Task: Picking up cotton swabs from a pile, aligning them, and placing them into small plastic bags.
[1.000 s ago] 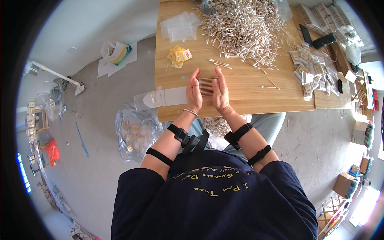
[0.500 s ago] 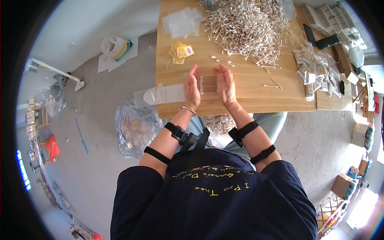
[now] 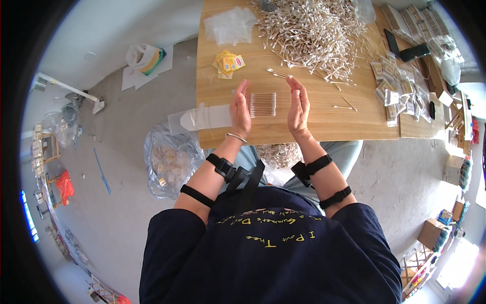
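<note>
In the head view, locate the row of cotton swabs [image 3: 263,104] flat on the surface [image 3: 344,124], between your hands. Your left hand [image 3: 241,112] stands just beside the row's left ends; whether it touches them cannot be told. Your right hand [image 3: 298,109] stands apart from the right ends, with bare wood between. Both hands are released, fingers extended, grasping nothing. Your left hand hides the inner end of the white strip [image 3: 215,116]. The upper edge cuts off the swab pile [image 3: 314,35].
</note>
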`<state>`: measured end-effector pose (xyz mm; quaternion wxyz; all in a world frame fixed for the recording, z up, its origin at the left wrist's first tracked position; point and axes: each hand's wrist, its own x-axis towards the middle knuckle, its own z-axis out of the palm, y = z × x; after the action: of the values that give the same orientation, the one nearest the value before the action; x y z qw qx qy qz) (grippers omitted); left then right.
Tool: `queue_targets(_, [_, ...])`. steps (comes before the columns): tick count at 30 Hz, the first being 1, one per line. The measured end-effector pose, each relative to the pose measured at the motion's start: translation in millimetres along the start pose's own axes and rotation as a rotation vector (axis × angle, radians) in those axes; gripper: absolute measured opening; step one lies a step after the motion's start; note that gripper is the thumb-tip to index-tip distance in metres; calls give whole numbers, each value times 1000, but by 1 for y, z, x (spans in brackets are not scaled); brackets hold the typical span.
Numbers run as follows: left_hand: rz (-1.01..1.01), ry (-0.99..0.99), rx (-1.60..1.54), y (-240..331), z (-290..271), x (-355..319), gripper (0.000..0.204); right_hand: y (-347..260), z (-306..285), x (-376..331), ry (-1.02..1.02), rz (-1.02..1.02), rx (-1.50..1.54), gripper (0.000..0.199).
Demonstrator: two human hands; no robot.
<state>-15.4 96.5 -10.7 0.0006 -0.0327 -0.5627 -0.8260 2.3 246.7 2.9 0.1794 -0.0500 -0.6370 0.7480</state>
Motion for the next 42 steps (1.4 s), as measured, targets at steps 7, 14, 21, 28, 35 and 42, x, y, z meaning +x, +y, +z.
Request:
queue_targets(7, [65, -5, 111, -3, -3, 2, 69, -8, -6, -28, -322, -220, -802, 60])
queue_targets(14, [43, -33, 146, 0, -5, 2, 65, -23, -5, -28, -413, -430, -947, 17])
queue_targets(21, [18, -98, 231, 5, -9, 5, 49, -21, 3, -26, -503, -370, -1079, 9])
queue_targets(28, [365, -463, 1032, 19, -19, 17, 64, -22, -5, -40, -546, -374, -1202, 12])
queue_targets(35, [363, -550, 1130, 19, -22, 15, 71, -43, -45, -80, -675, -368, -1168, 7])
queue_targets(42, [325, -482, 1048, 21, -15, 5, 63, -28, -31, -31, -282, -97, -624, 21])
